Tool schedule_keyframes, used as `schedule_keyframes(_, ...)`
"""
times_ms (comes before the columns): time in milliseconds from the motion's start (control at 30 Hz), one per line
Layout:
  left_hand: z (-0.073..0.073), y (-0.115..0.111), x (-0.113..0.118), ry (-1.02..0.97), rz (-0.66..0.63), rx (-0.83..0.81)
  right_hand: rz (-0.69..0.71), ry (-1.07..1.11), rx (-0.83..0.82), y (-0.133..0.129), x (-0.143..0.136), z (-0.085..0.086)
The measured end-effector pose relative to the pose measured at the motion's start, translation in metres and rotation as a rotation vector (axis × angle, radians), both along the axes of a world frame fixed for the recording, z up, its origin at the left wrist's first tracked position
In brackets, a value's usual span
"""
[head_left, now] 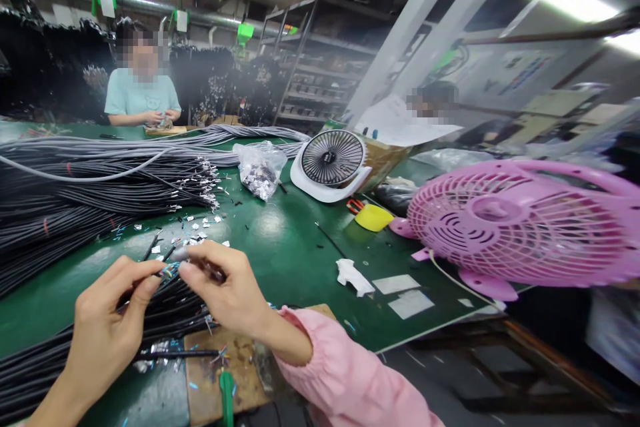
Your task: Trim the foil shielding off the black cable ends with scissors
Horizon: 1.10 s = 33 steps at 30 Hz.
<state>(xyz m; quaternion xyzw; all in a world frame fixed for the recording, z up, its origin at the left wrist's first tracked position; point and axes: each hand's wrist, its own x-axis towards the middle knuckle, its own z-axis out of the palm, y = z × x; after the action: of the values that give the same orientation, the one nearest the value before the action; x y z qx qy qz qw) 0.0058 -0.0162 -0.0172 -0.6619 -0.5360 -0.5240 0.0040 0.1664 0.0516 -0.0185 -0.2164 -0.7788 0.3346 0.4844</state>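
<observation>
My left hand [107, 320] is closed, thumb and forefinger pinching a cable end with thin coloured wires [171, 271] fanned out of it. Against those same wires press the fingertips of my right hand [227, 283], whose arm wears a pink sleeve. Most of the cable's body is hidden behind the left fingers. Beneath both hands runs a bundle of black cables [165, 313]. A single black cable with bared wires [180, 353] lies across a worn wooden board [200, 380], beside a green-handled tool [227, 393].
Black cable bundles [100, 193] and grey cables [220, 137] cover the left of the green table. A plastic bag of small parts [261, 170], a white fan [330, 163], yellow tape [374, 217] and a large pink fan [520, 223] stand beyond. Another person [143, 93] sits opposite.
</observation>
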Motion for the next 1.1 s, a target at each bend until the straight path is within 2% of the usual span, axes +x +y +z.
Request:
schedule_keyframes(67, 0.001, -0.001, -0.001, -0.001, 0.021, 0.014, 0.010, -0.052, -0.121, -0.002, 0.000, 0.005)
schedule_keyframes(100, 0.001, -0.002, -0.002, 0.000, 0.030, 0.024, 0.007, -0.076, -0.127, -0.003, 0.000, 0.007)
schedule_keyframes(300, -0.003, -0.004, -0.002, 0.005, 0.034, 0.045, -0.019, -0.069, 0.135, -0.003, 0.000, 0.005)
schedule_keyframes(400, -0.005, -0.003, -0.002, 0.017, 0.025, 0.059, -0.011, -0.098, 0.210, -0.002, 0.000, 0.004)
schedule_keyframes(600, -0.006, -0.002, -0.001, 0.038, 0.044, 0.091, -0.052, -0.138, 0.125, -0.004, 0.000, 0.006)
schedule_keyframes(800, -0.010, -0.003, 0.001, 0.101, 0.092, 0.123, -0.056, -0.123, 0.133, -0.003, -0.001, 0.005)
schedule_keyframes(1100, -0.015, -0.003, 0.004, 0.167, 0.171, 0.147, -0.055, -0.133, 0.052, -0.004, -0.001, 0.006)
